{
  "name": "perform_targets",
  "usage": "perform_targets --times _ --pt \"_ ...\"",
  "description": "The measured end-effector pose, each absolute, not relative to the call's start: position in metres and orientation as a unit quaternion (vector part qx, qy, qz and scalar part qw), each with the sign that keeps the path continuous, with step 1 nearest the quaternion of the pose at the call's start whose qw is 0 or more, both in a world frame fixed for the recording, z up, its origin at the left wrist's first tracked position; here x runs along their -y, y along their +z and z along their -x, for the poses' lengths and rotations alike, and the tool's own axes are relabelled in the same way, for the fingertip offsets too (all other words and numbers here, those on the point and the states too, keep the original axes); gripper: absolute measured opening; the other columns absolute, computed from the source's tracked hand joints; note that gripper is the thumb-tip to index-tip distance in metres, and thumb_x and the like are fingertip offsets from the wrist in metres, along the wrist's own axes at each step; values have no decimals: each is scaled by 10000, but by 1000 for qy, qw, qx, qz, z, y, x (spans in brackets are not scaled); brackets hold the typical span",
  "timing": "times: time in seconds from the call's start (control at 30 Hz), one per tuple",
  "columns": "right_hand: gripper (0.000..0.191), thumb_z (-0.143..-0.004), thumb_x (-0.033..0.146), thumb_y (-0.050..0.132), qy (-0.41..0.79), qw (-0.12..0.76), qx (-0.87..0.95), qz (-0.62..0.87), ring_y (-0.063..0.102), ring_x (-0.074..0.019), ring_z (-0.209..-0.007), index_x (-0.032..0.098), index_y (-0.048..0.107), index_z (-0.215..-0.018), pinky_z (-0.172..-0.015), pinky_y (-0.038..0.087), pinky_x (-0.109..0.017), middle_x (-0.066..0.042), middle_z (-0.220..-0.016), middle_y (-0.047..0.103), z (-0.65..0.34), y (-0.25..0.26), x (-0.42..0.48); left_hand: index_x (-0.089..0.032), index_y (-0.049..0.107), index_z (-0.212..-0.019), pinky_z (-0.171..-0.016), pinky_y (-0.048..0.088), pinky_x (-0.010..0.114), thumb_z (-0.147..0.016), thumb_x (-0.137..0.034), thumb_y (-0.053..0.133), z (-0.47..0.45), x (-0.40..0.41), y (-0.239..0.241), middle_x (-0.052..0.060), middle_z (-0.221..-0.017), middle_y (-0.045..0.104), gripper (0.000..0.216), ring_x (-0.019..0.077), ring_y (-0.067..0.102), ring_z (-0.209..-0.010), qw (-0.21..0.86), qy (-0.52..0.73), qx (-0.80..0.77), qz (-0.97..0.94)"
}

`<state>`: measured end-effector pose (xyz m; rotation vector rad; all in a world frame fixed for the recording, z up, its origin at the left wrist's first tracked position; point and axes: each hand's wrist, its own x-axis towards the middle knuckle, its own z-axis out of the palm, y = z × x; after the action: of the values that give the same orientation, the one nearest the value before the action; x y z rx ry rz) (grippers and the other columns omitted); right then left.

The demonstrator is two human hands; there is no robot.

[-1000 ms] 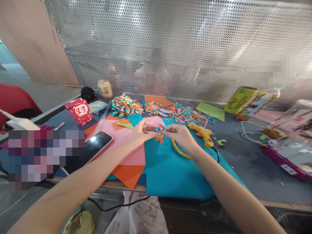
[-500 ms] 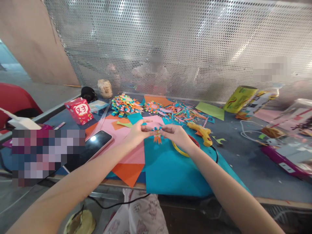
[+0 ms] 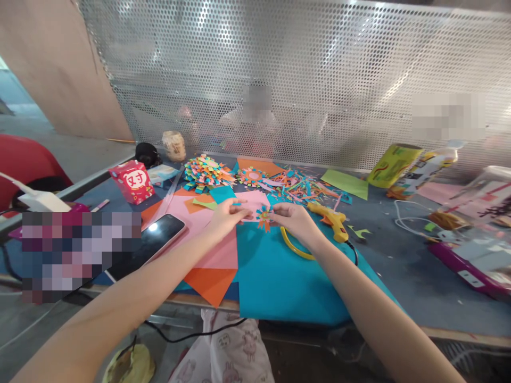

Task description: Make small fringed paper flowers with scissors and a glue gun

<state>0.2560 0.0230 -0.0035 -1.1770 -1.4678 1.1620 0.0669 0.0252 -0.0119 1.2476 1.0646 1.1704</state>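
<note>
A small paper flower (image 3: 263,217) with fringed blue and orange petals hangs over the blue sheet (image 3: 291,287). My right hand (image 3: 294,221) pinches its right edge between thumb and fingers. Just left of the flower is my left hand (image 3: 229,215), its thumb and fingers apart with a gap between them and the petals. Beneath the hands lie pink sheets (image 3: 217,250) and an orange sheet (image 3: 211,284). By my right wrist, a yellow tape ring (image 3: 293,244) is partly hidden. A yellow hot glue gun (image 3: 333,221) rests to its right.
Behind my hands sit a pile of fringed paper flowers (image 3: 207,173), one flat flower (image 3: 252,175) and paper scraps (image 3: 301,183). A phone (image 3: 165,236) and red box (image 3: 133,182) are at left. A yellow-green can (image 3: 393,166), a bottle (image 3: 423,173) and a purple power strip (image 3: 463,271) stand right.
My left fingers have come off the flower and drawn slightly apart from it. My right hand has moved a little right with the flower, whose face is turned more toward me.
</note>
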Motion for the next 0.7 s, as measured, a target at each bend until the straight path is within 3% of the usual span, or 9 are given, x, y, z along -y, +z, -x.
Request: perform_targets --times 0.2,0.33,0.5,0.63,0.7 --pt "395 -509 430 855 456 460 592 480 690 -167 -684 188 645 -740 -697 569 -298 -14 -750 729 -261 -3 -33 -136 605 -881 -559 479 218 -790 -149 633 -66 -25 -14 61 -777 736 95 147 691 -650 482 456 -446 -601" --pt "319 -569 259 850 436 453 594 501 691 -170 -676 184 652 -808 -636 567 -285 -19 -740 725 -269 13 -53 -149 586 -863 -634 513 244 -799 -116 571 -69 -23 -16 48 -781 721 74 127 669 -627 436 437 -444 -650" --pt "270 -625 74 801 414 430 605 527 656 -138 -629 157 648 -831 -568 537 -238 3 -676 683 -260 26 -88 -183 616 -841 -699 490 254 -773 -134 582 -72 -16 -15 31 -823 709 91 148 652 -737 349 401 -442 -722" --pt "154 -815 183 712 417 401 619 532 639 -117 -699 129 634 -936 -622 543 -248 -13 -823 671 -239 23 -111 -190 628 -874 -716 475 272 -792 -155 550 -72 -16 -16 35 -851 715 119 153 631 -731 303 356 -451 -760" --pt "199 -903 282 625 423 382 625 533 641 -133 -776 129 623 -1031 -675 558 -295 -36 -948 660 -228 23 -121 -189 635 -877 -701 470 271 -809 -182 539 -72 -17 -18 36 -835 716 117 155 628 -715 290 330 -456 -774"
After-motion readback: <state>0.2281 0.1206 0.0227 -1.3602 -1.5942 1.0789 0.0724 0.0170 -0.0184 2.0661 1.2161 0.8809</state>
